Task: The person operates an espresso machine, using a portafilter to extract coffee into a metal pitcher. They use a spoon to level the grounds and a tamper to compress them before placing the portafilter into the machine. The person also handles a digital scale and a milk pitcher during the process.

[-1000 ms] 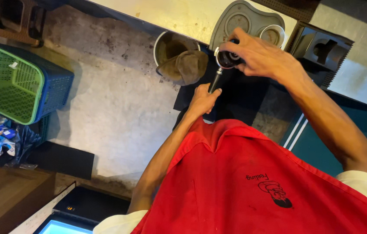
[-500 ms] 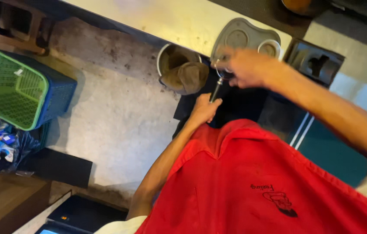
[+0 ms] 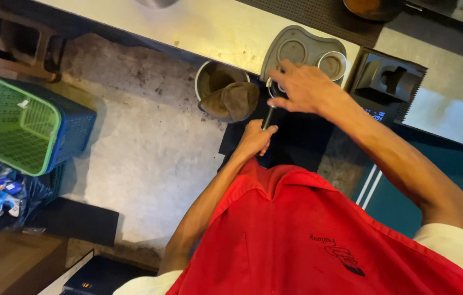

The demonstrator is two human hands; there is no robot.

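My left hand (image 3: 256, 138) grips the black handle of a coffee portafilter (image 3: 268, 116), held out in front of my red apron. My right hand (image 3: 303, 87) lies over the portafilter's metal basket, fingers curled on its rim, hiding most of it. Both hands are just in front of a grey tamping mat (image 3: 300, 50) on the counter edge. A small metal cup (image 3: 332, 64) sits on that mat, just right of my right hand.
A round bin (image 3: 209, 82) with a brown cloth (image 3: 234, 101) draped on its rim stands left of my hands. A black scale (image 3: 389, 84) sits to the right. A green basket (image 3: 7, 125) in a blue crate stands on the concrete floor at left.
The view has shifted so the counter and mat sit lower in frame. My right hand has stayed over the basket and my left hand keeps hold of the handle.
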